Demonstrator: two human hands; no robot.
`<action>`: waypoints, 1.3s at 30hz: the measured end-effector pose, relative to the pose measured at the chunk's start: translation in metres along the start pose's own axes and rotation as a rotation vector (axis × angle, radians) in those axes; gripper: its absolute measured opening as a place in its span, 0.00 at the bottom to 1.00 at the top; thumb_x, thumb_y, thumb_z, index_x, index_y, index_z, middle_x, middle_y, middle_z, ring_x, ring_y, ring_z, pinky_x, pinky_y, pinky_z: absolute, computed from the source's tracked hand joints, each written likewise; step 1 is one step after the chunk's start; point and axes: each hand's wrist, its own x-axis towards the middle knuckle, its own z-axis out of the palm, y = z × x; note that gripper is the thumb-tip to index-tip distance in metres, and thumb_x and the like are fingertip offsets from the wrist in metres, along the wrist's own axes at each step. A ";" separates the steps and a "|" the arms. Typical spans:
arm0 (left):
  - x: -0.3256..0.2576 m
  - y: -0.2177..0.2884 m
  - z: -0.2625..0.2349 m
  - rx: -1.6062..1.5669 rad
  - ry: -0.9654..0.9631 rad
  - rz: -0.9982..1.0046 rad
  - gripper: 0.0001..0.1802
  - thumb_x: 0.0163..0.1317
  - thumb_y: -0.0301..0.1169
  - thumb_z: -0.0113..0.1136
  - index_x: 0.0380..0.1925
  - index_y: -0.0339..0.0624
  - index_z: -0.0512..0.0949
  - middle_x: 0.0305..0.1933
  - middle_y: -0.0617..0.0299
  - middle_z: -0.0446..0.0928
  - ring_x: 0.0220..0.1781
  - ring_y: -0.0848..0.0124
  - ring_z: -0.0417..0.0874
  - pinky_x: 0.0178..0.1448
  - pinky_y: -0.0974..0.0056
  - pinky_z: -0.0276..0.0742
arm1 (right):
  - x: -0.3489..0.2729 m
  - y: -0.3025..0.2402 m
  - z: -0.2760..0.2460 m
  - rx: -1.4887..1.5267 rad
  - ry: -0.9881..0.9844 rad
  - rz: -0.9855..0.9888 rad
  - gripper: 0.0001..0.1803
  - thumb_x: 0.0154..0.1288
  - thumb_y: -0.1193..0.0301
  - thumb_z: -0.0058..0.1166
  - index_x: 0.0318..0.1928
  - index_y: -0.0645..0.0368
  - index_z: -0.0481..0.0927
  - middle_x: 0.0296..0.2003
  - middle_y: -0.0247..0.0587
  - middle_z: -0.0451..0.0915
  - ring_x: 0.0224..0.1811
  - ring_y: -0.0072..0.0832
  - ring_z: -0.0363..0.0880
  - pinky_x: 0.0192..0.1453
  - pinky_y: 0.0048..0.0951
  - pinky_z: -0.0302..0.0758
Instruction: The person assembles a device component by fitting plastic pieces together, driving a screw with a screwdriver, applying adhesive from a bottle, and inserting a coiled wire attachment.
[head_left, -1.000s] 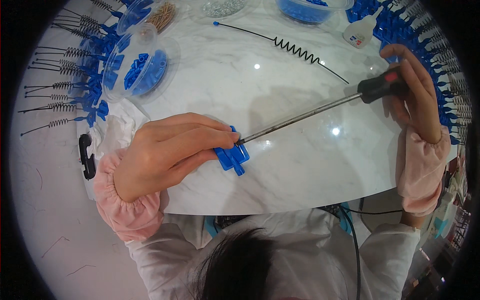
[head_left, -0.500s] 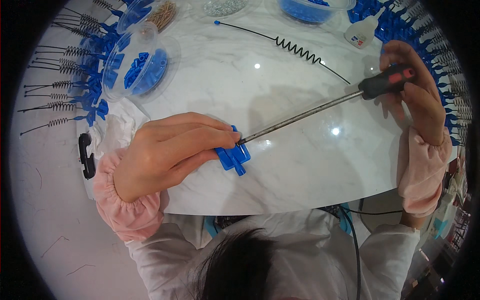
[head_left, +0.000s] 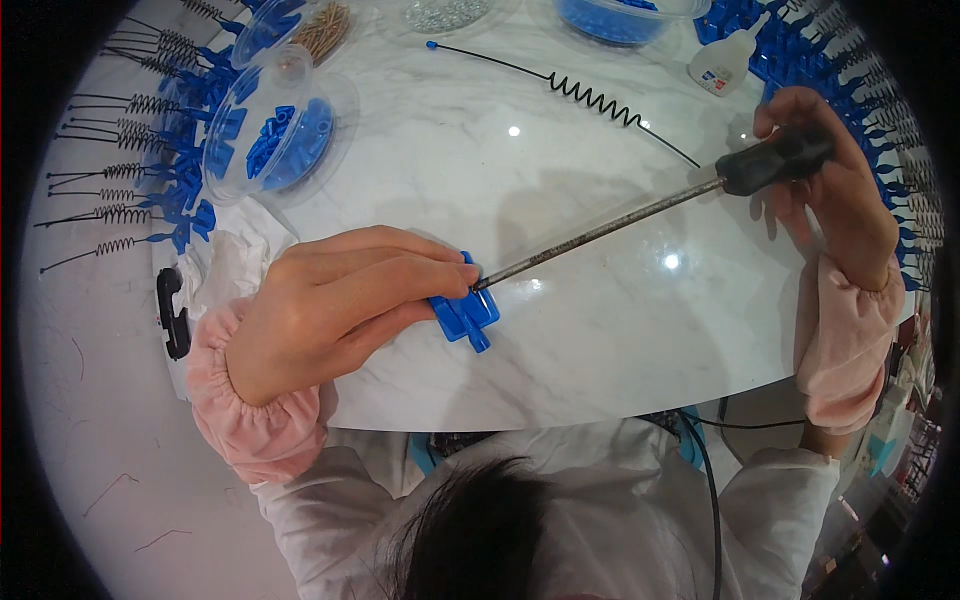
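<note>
My left hand (head_left: 335, 300) presses a small blue plastic part (head_left: 465, 313) against the white marble table (head_left: 600, 330), fingers closed over its left side. My right hand (head_left: 830, 180) grips the black handle of a long screwdriver (head_left: 640, 212). The metal shaft slants down to the left and its tip meets the top of the blue part beside my left fingertips.
A black wire with a coiled spring section (head_left: 590, 95) lies across the far side. A clear bowl of blue parts (head_left: 280, 140) stands at far left, with rows of spring wires on blue clips (head_left: 140, 190) along the rim. A small white bottle (head_left: 722, 62) stands far right.
The screwdriver handle has turned slightly in my right hand and my fingers have shifted on it. My left hand and the blue part have stayed in place.
</note>
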 end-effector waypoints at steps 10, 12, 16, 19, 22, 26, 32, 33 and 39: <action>0.001 0.000 0.000 -0.006 0.005 0.011 0.16 0.52 0.20 0.70 0.44 0.36 0.83 0.44 0.52 0.85 0.45 0.58 0.88 0.45 0.62 0.85 | -0.001 -0.011 -0.016 -0.093 -0.055 0.221 0.25 0.76 0.46 0.44 0.51 0.55 0.77 0.29 0.37 0.82 0.20 0.18 0.77 0.21 0.11 0.69; 0.003 0.001 0.000 -0.004 0.003 0.014 0.16 0.52 0.20 0.70 0.44 0.35 0.83 0.44 0.52 0.85 0.45 0.58 0.88 0.45 0.62 0.85 | -0.002 -0.003 -0.017 -0.086 0.028 0.250 0.24 0.77 0.47 0.42 0.47 0.54 0.78 0.19 0.34 0.77 0.17 0.17 0.75 0.19 0.12 0.67; -0.002 0.001 0.001 0.013 -0.005 -0.019 0.17 0.52 0.20 0.70 0.44 0.35 0.83 0.43 0.52 0.85 0.45 0.58 0.88 0.45 0.62 0.85 | 0.005 0.017 -0.010 0.044 -0.078 0.230 0.25 0.75 0.47 0.45 0.51 0.56 0.77 0.28 0.38 0.81 0.17 0.17 0.75 0.18 0.13 0.68; -0.003 0.000 0.001 0.004 0.003 -0.016 0.17 0.52 0.20 0.70 0.44 0.35 0.83 0.43 0.52 0.85 0.45 0.58 0.88 0.45 0.62 0.85 | 0.004 0.013 0.000 -0.048 -0.014 0.069 0.28 0.72 0.47 0.49 0.56 0.58 0.74 0.39 0.40 0.80 0.17 0.18 0.75 0.18 0.14 0.68; -0.001 0.000 0.001 -0.004 0.009 -0.004 0.17 0.52 0.20 0.70 0.44 0.35 0.83 0.43 0.52 0.85 0.45 0.57 0.88 0.45 0.62 0.85 | 0.003 0.010 -0.006 -0.074 -0.084 -0.019 0.30 0.68 0.49 0.53 0.59 0.58 0.72 0.47 0.41 0.77 0.18 0.16 0.74 0.18 0.12 0.67; -0.002 0.001 0.000 0.011 -0.001 -0.010 0.16 0.52 0.20 0.70 0.43 0.35 0.83 0.43 0.52 0.85 0.45 0.57 0.88 0.45 0.62 0.85 | 0.001 0.003 -0.006 -0.122 0.023 0.163 0.25 0.72 0.48 0.50 0.55 0.56 0.71 0.38 0.36 0.78 0.16 0.13 0.72 0.19 0.12 0.64; 0.001 0.000 0.000 -0.003 -0.005 -0.003 0.16 0.52 0.19 0.69 0.43 0.35 0.83 0.43 0.51 0.85 0.45 0.57 0.88 0.45 0.62 0.85 | 0.001 0.009 -0.026 -0.052 -0.020 0.302 0.24 0.77 0.45 0.42 0.52 0.51 0.75 0.35 0.34 0.82 0.16 0.14 0.73 0.19 0.10 0.66; 0.001 0.001 0.000 0.000 -0.005 -0.004 0.16 0.52 0.19 0.69 0.43 0.35 0.83 0.43 0.51 0.85 0.45 0.57 0.88 0.45 0.62 0.85 | 0.003 0.013 -0.025 0.005 -0.088 0.254 0.24 0.77 0.46 0.43 0.52 0.52 0.75 0.35 0.35 0.83 0.16 0.16 0.74 0.20 0.10 0.68; -0.002 0.000 0.001 0.008 -0.004 -0.010 0.16 0.52 0.19 0.70 0.43 0.35 0.83 0.43 0.52 0.85 0.45 0.57 0.88 0.45 0.62 0.85 | 0.003 0.002 0.007 -0.086 -0.010 0.043 0.40 0.65 0.40 0.56 0.59 0.63 0.67 0.55 0.48 0.74 0.25 0.20 0.80 0.18 0.13 0.67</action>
